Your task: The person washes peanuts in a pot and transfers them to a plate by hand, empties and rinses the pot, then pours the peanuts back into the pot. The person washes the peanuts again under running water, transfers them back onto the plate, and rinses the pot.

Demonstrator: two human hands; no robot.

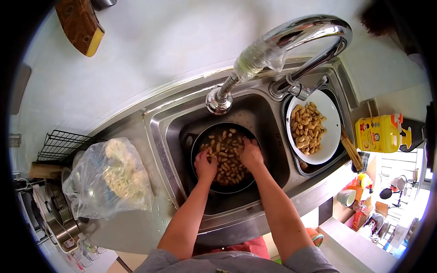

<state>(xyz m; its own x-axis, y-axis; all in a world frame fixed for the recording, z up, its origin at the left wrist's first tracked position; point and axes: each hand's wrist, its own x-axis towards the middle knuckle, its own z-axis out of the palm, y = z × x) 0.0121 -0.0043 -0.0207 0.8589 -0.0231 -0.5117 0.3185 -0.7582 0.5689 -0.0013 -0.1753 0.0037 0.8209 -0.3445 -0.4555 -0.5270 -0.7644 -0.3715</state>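
Observation:
Unshelled peanuts (pixel 229 157) lie in murky water in a dark round pot (pixel 221 191), which stands in the left sink basin (pixel 256 109). Both hands reach into this pot. My left hand (pixel 205 165) is at its left side, fingers curled in around peanuts. Over at the right side, my right hand (pixel 250 155) dips down near the rim. Its fingertips are hidden among the peanuts and water. More peanuts (pixel 307 127) sit in a white bowl (pixel 331 136) over the right basin.
A chrome faucet (pixel 314 28) arches over the sink, its spray head (pixel 219 101) hanging above the pot. Left of the sink lies a clear plastic bag (pixel 86 182) with cauliflower (pixel 122 168). Wooden chopsticks (pixel 351 150) and a yellow bottle (pixel 377 133) are on the right.

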